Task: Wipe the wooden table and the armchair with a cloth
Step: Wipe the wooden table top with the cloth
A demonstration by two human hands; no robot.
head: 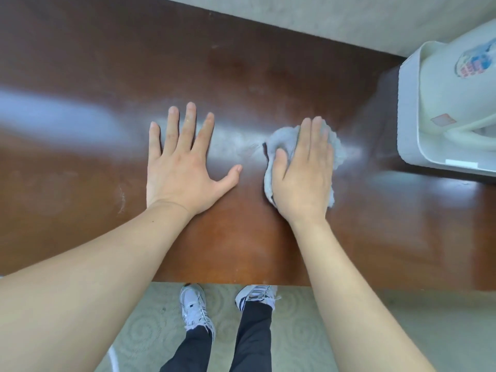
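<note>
- No text, number or brand can be read anywhere in the view.
- The white plastic appliance (440,103) standing on the bench to the right of the right hand (303,173) carries a round blue-and-red printed emblem (475,60) on its top face; its lettering is too blurred to make out.
- Nearer the right hand, the same appliance bears a small pale-red square sticker (443,120); no characters can be made out on it.
- A white strip label (461,163) on its near edge appears blank.
</note>
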